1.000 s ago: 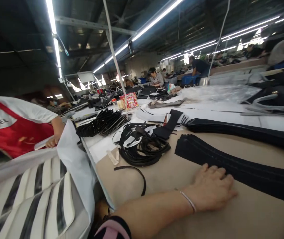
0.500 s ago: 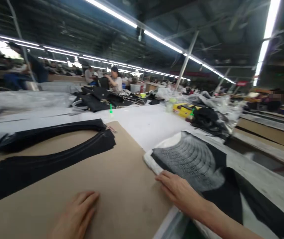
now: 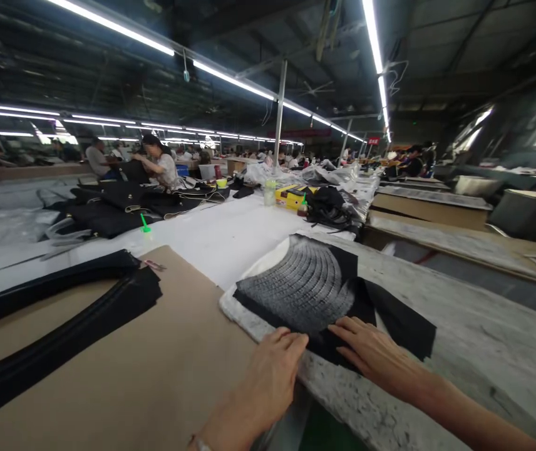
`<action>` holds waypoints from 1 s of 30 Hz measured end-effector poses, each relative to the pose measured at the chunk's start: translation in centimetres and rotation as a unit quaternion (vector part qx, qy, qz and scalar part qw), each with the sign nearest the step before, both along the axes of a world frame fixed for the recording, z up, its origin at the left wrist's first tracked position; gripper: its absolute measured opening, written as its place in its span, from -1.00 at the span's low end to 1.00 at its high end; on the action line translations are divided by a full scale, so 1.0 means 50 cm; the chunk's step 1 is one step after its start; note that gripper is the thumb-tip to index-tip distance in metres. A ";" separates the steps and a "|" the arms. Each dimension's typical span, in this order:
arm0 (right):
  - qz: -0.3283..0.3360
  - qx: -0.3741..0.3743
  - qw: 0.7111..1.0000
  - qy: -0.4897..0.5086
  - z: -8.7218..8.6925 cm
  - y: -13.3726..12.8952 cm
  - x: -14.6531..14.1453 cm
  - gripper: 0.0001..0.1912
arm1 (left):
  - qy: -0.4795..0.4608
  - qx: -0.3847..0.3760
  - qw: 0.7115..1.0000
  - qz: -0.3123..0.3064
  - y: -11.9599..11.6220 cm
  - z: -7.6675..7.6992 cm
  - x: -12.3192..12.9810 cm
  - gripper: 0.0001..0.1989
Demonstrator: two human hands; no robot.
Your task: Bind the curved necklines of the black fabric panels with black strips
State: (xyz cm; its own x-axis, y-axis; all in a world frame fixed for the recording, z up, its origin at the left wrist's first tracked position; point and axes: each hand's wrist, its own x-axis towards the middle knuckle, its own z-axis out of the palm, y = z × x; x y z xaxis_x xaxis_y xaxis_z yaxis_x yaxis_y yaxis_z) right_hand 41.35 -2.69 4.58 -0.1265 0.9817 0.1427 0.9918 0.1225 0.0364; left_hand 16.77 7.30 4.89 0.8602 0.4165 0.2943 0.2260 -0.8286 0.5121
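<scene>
A black fabric piece with a grey, ridged pattern (image 3: 303, 282) lies on a pale, worn slab (image 3: 474, 351). At its near edge is my left hand (image 3: 275, 369), palm down, fingers extended and touching or just over the cloth. My right hand (image 3: 371, 351) rests on the black part of the same piece, fingers spread. Neither hand has anything gripped. To the left, a curved black strip (image 3: 75, 326) lies on a brown board (image 3: 178, 351).
Beyond the board, a green-tipped bottle (image 3: 146, 227) stands on the white table (image 3: 221, 238). Farther back are a yellow box (image 3: 291, 196), dark bags (image 3: 113, 200) and clear plastic. A person (image 3: 159, 166) works at the back left.
The view has swung right. My left hand has moved right, from over the brown board to the patterned piece. My right hand has shifted from the slab's edge onto the black cloth.
</scene>
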 end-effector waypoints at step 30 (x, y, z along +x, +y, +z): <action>0.080 0.039 0.996 -0.005 -0.011 0.011 0.028 -0.84 | 0.054 0.029 0.997 0.037 0.008 -0.062 0.078 -0.40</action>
State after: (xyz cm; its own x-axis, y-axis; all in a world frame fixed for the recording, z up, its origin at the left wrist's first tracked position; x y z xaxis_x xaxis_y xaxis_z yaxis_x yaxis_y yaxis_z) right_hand 42.73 -2.12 4.03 -0.2815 0.9352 0.2150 0.9596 0.2746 0.0621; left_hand 20.65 7.68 1.79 0.8558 0.4645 0.2276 0.3381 -0.8353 0.4336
